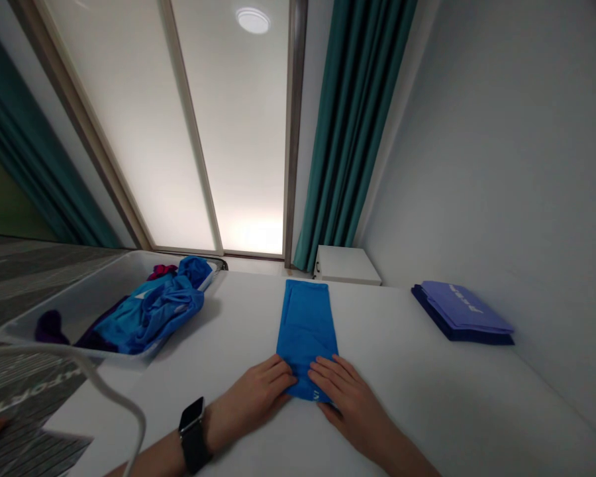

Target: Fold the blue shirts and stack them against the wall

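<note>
A blue garment (308, 318), folded into a long narrow strip, lies on the white table in front of me. Small pale lettering shows near its lower edge. My left hand (263, 387) is at its lower left edge, fingers bent together over the border and closed on the fabric. On the lower right part rests my right hand (347, 404), its fingers stretched out and slightly spread over the cloth. The right thumb lies by the bottom edge, its tip partly hidden. A dark smartwatch (193, 430) is on my left wrist.
To the left, a translucent plastic bin (94, 281) holds crumpled blue, purple and red clothes (153, 308). Folded purple and navy clothes (464, 310) lie at the table's right. A pale cable (114, 394) curves across the lower left. Beyond the white table (238, 331) stands a low white cabinet (347, 265).
</note>
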The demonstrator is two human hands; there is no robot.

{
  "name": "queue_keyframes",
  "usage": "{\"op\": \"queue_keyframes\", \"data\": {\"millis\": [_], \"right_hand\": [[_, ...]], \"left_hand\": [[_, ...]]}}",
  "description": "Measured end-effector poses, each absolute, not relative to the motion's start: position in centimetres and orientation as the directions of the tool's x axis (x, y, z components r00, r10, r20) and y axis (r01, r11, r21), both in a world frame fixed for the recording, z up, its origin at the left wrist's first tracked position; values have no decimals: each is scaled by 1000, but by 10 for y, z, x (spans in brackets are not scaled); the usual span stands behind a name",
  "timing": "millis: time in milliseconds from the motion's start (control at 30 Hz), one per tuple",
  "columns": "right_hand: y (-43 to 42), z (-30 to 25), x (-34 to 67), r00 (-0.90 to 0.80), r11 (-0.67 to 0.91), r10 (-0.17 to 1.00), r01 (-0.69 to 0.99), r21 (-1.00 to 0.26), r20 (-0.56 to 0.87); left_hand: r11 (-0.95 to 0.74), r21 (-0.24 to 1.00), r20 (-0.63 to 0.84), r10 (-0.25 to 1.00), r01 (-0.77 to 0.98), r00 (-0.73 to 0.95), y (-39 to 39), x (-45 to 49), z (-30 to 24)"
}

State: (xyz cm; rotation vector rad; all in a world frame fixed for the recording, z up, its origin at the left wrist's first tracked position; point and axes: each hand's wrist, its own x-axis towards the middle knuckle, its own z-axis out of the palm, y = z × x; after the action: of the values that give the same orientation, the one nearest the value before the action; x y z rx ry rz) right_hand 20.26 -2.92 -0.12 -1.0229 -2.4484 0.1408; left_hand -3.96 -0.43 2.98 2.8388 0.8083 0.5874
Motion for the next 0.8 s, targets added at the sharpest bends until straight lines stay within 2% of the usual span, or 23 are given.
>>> {"op": "queue_keyframes", "data": {"millis": [200, 300, 433, 600, 800], "right_hand": [[-29, -1, 202, -631, 717, 698, 618, -324, 339], [-38, 10, 205, -605, 661, 746, 627, -412, 277], [-47, 26, 204, -582, 562, 800, 639, -526, 148], [-50, 45, 203, -544, 439, 839, 667, -602, 9], [-37, 79, 208, -546, 365, 837, 576, -731, -13]], "left_hand": [[-839, 351, 280, 517, 415, 809, -2, -53, 45], [-782, 417, 261, 591, 463, 764, 12, -71, 49], [-778, 412, 221, 590, 474, 776, 29, -85, 38], [-772, 397, 180, 596, 496, 783, 27, -77, 35], [-742, 451, 115, 600, 496, 792, 13, -68, 51]]}}
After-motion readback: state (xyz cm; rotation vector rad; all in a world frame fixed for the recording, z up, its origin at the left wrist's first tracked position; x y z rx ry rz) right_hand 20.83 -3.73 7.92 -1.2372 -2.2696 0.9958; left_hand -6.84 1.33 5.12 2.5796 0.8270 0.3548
